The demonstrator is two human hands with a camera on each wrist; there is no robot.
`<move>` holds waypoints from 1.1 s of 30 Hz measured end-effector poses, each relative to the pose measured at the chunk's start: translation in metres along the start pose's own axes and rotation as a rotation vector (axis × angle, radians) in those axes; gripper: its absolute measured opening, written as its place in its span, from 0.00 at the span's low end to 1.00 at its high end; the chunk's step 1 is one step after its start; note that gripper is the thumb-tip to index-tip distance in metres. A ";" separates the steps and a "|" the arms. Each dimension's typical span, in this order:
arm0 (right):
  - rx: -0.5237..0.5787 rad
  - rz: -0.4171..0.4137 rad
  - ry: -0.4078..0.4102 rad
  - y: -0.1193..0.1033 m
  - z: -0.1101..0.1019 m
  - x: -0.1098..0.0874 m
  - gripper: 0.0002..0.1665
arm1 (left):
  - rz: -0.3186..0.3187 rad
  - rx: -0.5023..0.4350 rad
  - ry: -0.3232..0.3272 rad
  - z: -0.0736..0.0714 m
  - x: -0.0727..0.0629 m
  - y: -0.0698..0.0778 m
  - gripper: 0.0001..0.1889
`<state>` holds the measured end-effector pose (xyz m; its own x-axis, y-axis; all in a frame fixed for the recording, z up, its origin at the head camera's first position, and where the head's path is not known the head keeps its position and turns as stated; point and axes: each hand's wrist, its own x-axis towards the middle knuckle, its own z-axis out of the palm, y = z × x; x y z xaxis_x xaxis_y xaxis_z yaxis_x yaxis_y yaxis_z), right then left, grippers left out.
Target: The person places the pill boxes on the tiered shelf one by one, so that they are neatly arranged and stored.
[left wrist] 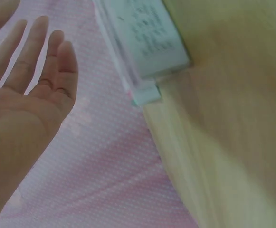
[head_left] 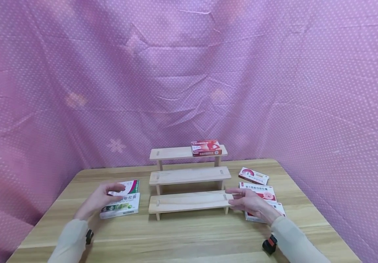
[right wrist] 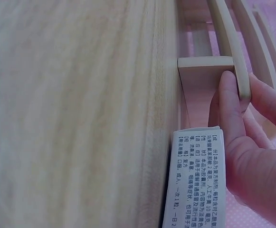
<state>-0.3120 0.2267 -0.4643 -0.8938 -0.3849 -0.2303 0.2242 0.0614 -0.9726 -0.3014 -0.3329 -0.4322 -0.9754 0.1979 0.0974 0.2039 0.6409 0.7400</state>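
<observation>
A three-tier wooden display stand (head_left: 189, 202) is on the table, its steps rising toward the back. My right hand (head_left: 251, 204) grips the right end of its lowest shelf; in the right wrist view the shelf board (right wrist: 240, 71) sits between fingers beneath and above it. Beside that hand, a medicine box (right wrist: 195, 180) with printed text lies close under the palm. My left hand (head_left: 98, 199) holds nothing, its fingers loosely extended over a white-and-green medicine box (head_left: 123, 207). Another medicine box (head_left: 131, 186) with a red and green end lies behind that one, partly covered by the hand.
A red medicine box (head_left: 206, 148) lies on the top shelf at its right. Right of the stand, a small box (head_left: 253, 176) and a white-and-red box (head_left: 261, 191) lie in a column with the box near my right hand. Pink dotted cloth (head_left: 189, 73) hangs around the table (head_left: 189, 241).
</observation>
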 end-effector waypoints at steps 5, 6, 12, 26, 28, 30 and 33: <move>0.008 -0.005 -0.023 0.000 0.000 -0.001 0.35 | -0.069 0.034 -0.059 -0.004 -0.007 -0.010 0.29; 0.009 -0.003 -0.021 0.000 0.000 -0.001 0.35 | -0.064 0.046 -0.068 -0.004 -0.008 -0.012 0.29; 0.001 0.012 0.022 -0.001 0.001 0.000 0.35 | -0.070 0.084 -0.086 -0.007 -0.013 -0.021 0.31; 0.042 0.011 -0.003 -0.002 0.000 0.000 0.34 | -0.069 0.146 -0.113 -0.009 -0.014 -0.027 0.33; 0.045 0.013 0.000 -0.002 0.000 0.001 0.34 | -0.062 0.150 -0.126 -0.010 -0.016 -0.027 0.33; 0.046 0.014 0.000 -0.002 0.000 0.001 0.34 | -0.066 0.138 -0.140 -0.011 -0.017 -0.028 0.33; 0.048 0.015 -0.007 -0.002 0.000 0.001 0.34 | -0.037 0.134 -0.173 -0.013 -0.020 -0.031 0.34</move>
<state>-0.3132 0.2262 -0.4628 -0.8875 -0.3903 -0.2448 0.2562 0.0235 -0.9663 -0.2894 -0.3660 -0.4485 -0.9557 0.2898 -0.0523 0.1893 0.7405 0.6449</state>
